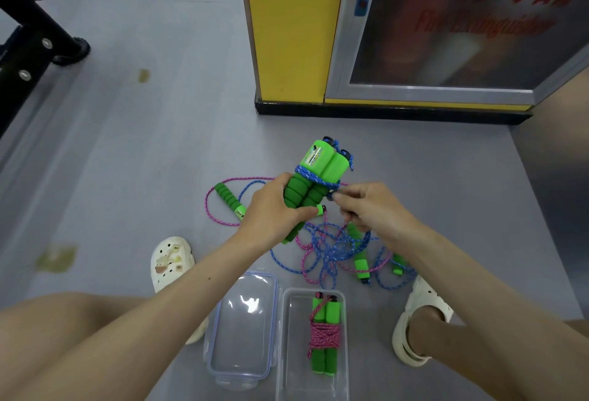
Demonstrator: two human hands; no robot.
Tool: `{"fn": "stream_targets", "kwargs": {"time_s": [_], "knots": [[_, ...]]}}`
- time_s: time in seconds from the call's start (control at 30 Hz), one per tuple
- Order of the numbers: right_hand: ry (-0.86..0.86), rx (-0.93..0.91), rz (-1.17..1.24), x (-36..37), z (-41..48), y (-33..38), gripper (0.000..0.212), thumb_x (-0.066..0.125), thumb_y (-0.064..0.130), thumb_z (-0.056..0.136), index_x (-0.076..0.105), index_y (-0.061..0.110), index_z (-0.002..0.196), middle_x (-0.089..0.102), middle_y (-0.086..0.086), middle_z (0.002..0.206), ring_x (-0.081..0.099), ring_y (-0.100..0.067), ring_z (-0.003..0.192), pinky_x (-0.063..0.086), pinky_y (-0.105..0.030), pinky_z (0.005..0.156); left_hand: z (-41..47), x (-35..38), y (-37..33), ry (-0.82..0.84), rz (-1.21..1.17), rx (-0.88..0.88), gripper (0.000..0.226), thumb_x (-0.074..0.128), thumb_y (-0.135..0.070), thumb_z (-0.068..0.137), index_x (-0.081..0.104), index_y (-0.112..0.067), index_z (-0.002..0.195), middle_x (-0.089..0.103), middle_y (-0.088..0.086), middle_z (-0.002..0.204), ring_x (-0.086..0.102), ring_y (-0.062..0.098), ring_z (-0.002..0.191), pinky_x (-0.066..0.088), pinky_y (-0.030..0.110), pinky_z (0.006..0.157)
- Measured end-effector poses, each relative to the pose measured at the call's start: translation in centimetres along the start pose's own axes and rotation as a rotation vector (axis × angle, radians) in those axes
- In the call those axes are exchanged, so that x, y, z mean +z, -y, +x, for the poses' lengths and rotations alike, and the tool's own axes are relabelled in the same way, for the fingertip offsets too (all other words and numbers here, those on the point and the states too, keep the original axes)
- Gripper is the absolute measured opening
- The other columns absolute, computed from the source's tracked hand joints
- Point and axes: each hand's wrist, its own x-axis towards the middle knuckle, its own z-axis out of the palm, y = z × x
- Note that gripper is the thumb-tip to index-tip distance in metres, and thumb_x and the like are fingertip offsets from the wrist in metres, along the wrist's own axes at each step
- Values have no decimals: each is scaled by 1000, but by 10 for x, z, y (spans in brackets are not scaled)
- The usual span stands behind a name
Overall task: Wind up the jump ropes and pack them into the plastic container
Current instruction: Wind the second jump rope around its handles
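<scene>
Head view, mid-frame: gripping the paired green handles [333, 166] in the left hand [271, 209], pinching the blue rope [314, 177] just beside them with the right hand [366, 206]. Lower centre: plastic container [293, 343] lying open, with one wound pink rope [325, 335] inside. Likely to snag in the floor tangle [322, 236] below, or to slacken and unwind if tension drops.

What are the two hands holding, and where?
The left hand grips the paired green handles round their foam grips. The right hand pinches the blue rope beside them.
</scene>
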Motion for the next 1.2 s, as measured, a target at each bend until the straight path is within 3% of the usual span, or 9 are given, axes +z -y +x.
{"fn": "stream_targets", "kwargs": {"time_s": [0.17,0.3,0.4,0.47,0.53,0.67,0.8,0.97,1.2], "knots": [[-30,-75,-192,1,0,0,13,70,19,85,70,10,95,52,12,59,47,4,44,32,-9,44,-2,5,1,-14,86,56,42,81,-29,72,59,-24,107,67,-4,90,64,17,84,55,43,78],[-110,-74,-233,2,2,-2,18,62,24,90,71,12,81,57,3,69,50,-10,65,40,-26,68,-3,7,-1,-53,170,97,39,79,-33,73,56,-25,104,65,-5,85,62,21,82,54,44,75],[-84,-7,-130,0,-2,2,29,57,30,93,69,17,70,59,6,78,52,-6,76,37,-28,79,-5,6,-3,-117,259,126,39,75,-35,76,54,-28,108,65,-4,84,61,23,82,53,42,72],[-25,5,-75,-1,-3,5,30,57,29,94,70,17,71,58,4,72,51,-8,69,40,-26,75,-7,6,-5,-151,303,134,39,73,-36,77,52,-29,110,65,-4,83,61,24,81,52,41,72],[59,48,96,1,-4,6,29,53,24,96,70,11,77,51,-1,60,45,-12,54,45,-22,56,-8,6,-6,-181,330,140,38,72,-36,79,52,-30,111,65,-4,83,61,23,81,51,40,72],[142,148,410,6,-6,8,24,42,17,101,58,0,95,46,-2,43,36,-9,35,37,-18,38,-11,8,-7,-243,450,231,38,68,-33,83,51,-28,116,65,-5,90,60,22,84,47,36,68],[237,91,311,8,-9,10,23,38,12,102,58,4,95,64,-11,63,55,-12,47,50,-21,48,-12,5,-7,-311,544,275,37,66,-32,86,51,-25,119,63,-2,92,56,20,79,37,32,63],[156,-86,-153,13,-8,7,18,51,11,97,68,16,95,57,17,61,51,4,60,38,-7,57,-12,0,-5,-358,676,226,33,63,-29,88,51,-22,117,55,-1,86,39,16,71,28,29,58],[155,47,310,14,-15,15,25,37,2,101,61,6,93,58,-13,73,59,-17,53,57,-23,57,-13,1,-4,-400,764,311,31,69,-19,83,56,-14,111,52,3,77,37,19,64,15,25,48]]}}
